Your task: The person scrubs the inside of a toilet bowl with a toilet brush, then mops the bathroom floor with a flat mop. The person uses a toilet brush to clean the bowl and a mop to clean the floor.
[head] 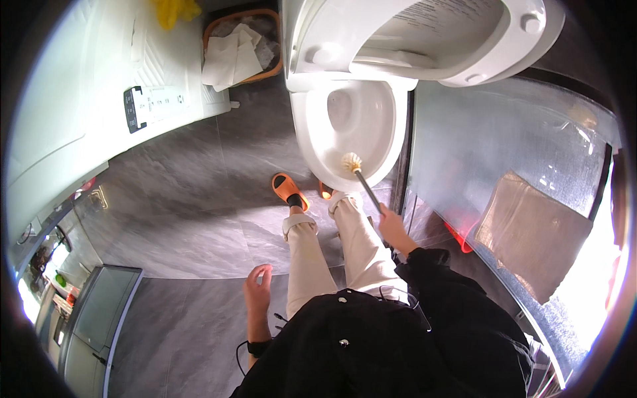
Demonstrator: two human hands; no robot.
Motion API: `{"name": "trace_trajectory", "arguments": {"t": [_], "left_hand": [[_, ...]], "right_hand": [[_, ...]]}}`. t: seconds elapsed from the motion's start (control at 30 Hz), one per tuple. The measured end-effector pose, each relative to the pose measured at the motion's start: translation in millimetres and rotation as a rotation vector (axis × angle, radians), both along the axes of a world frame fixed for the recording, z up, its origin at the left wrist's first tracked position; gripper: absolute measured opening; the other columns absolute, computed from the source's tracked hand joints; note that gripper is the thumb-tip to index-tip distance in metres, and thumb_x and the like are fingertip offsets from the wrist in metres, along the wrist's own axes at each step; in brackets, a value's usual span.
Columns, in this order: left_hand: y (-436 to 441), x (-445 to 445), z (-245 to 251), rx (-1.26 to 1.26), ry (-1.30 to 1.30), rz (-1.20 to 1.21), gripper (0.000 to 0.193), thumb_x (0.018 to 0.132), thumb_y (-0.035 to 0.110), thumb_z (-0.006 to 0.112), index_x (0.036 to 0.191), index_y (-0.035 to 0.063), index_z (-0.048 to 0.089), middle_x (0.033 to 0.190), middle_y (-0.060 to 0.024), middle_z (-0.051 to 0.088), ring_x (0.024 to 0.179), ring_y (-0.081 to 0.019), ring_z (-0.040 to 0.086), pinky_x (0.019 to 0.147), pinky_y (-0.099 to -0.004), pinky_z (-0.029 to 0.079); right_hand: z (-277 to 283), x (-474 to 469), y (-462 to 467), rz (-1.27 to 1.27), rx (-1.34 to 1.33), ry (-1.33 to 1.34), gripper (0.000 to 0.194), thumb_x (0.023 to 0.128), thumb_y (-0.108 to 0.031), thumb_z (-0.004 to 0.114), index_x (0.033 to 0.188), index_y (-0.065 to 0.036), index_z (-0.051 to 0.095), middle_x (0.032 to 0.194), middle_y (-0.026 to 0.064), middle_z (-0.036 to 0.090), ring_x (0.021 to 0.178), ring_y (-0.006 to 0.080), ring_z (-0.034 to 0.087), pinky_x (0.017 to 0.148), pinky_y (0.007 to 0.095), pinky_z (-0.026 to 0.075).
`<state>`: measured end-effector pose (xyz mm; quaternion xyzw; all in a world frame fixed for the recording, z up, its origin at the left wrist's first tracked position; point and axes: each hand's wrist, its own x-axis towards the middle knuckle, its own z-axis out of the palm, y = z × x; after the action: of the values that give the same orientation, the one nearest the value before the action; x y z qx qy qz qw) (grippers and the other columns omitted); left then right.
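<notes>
My right hand (393,230) is closed around the dark handle of a toilet brush (352,162). The brush's pale bristle head lies against the inner front of the white toilet bowl (383,144), near the rim. Behind the bowl, the toilet lid and seat (477,64) stand raised, with printed writing on the lid. My left hand (258,283) hangs at my left side over the grey floor, fingers loosely curled, with nothing seen in it.
An orange-rimmed waste bin (279,49) with paper stands left of the toilet. A white appliance (99,64) fills the upper left. To the right are a glass panel (448,134), a brown mat (542,234) hanging over it and a red basin (465,239). A door (99,308) stands lower left.
</notes>
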<state>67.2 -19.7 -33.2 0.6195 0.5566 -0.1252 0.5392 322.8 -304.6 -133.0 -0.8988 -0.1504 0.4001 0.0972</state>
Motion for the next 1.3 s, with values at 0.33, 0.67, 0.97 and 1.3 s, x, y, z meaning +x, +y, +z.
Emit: {"name": "trace_trajectory", "arguments": {"t": [0.33,0.67,0.97,1.3], "left_hand": [[1,-7,13,0.048,0.008,0.003,0.014,0.081,0.009,0.057,0.09,-0.0008,0.062,0.086,-0.0096,0.065,0.083,-0.0161,0.06,0.078,-0.0269,0.045],[-14,-21,6,0.012,-0.026,-0.025,0.015,0.081,0.009,0.056,0.09,-0.0005,0.063,0.087,-0.0103,0.065,0.085,-0.018,0.061,0.079,-0.0282,0.045],[-8,-20,11,0.063,-0.01,-0.037,0.016,0.081,0.011,0.058,0.09,-0.0014,0.062,0.085,-0.0108,0.065,0.084,-0.0173,0.061,0.077,-0.0281,0.045],[-2,-2,13,0.058,-0.014,-0.106,0.017,0.082,0.014,0.059,0.09,-0.0005,0.063,0.086,-0.0105,0.065,0.083,-0.0173,0.061,0.076,-0.027,0.045]], "right_hand": [[-37,178,42,0.476,-0.285,-0.472,0.044,0.084,-0.01,0.043,0.128,-0.009,0.039,0.073,0.0131,0.061,0.066,0.0298,0.062,0.053,0.0411,0.049],[-23,-5,38,-0.05,-0.005,0.122,0.04,0.081,-0.012,0.046,0.12,-0.007,0.046,0.067,0.0204,0.058,0.058,0.0284,0.06,0.047,0.0412,0.046],[-46,45,142,-1.044,0.585,0.715,0.025,0.09,-0.015,0.042,0.11,-0.007,0.054,0.049,-0.0005,0.04,0.033,0.0079,0.035,0.03,0.0242,0.026],[8,94,-24,0.296,-0.127,-0.065,0.025,0.078,-0.009,0.044,0.102,-0.007,0.051,0.079,0.0202,0.06,0.074,0.0392,0.058,0.064,0.0486,0.046]]}}
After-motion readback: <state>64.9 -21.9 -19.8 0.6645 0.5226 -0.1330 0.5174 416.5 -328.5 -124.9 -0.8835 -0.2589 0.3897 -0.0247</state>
